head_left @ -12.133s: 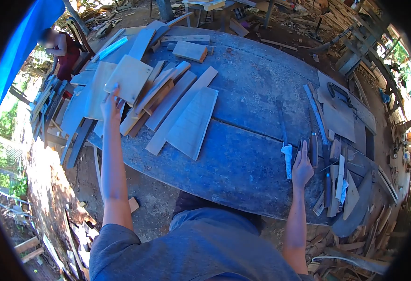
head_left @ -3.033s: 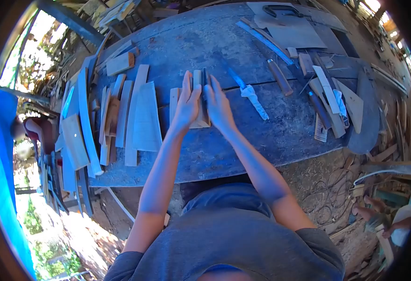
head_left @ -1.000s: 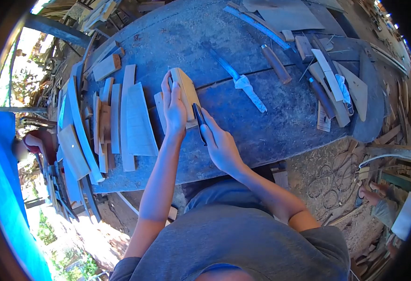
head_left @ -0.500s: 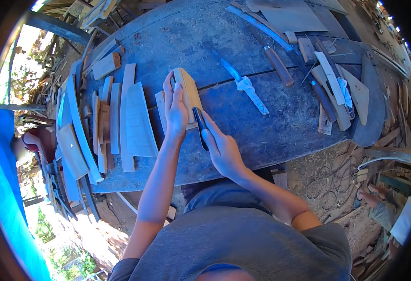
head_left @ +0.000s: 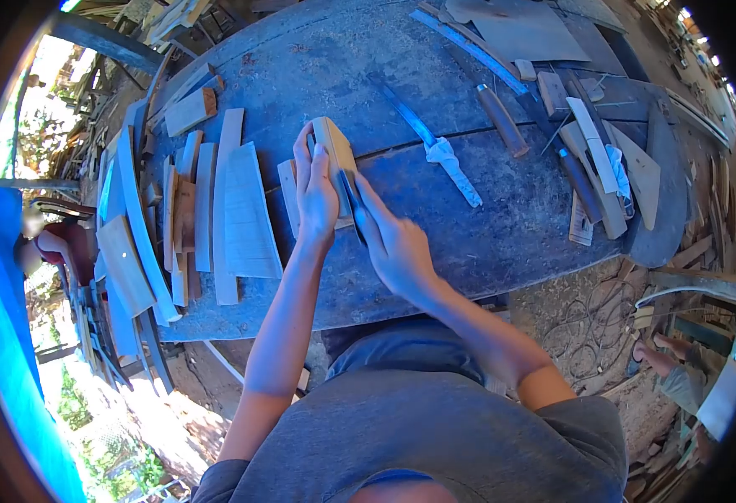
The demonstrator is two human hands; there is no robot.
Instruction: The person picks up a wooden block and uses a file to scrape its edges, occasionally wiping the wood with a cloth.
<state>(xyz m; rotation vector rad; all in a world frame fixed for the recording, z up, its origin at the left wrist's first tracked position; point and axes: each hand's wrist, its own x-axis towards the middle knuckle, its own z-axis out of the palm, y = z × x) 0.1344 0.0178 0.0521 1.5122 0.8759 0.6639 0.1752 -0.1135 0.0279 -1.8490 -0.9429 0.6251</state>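
Observation:
My left hand (head_left: 318, 197) is wrapped along the left side of a pale wooden block (head_left: 336, 151), which stands tilted on the dark worktable (head_left: 435, 268). A dark, flat tool (head_left: 354, 210) lies along the right side of the block, with my right hand (head_left: 400, 256) closed round its near part. The fingers of my right hand point up towards the block. Part of the tool is hidden by that hand. A smaller wood piece (head_left: 287, 189) lies just left of my left hand.
Wooden boards (head_left: 246, 218) and curved strips (head_left: 143, 218) lie on the left. A blade with a wrapped handle (head_left: 452, 172) and a wooden-handled tool (head_left: 502, 120) are to the right. One person (head_left: 62, 243) is at far left, another's legs (head_left: 670, 369) at far right.
My right hand and the dark tool have moved slightly up along the block. My left hand stays on the block in nearly the same place.

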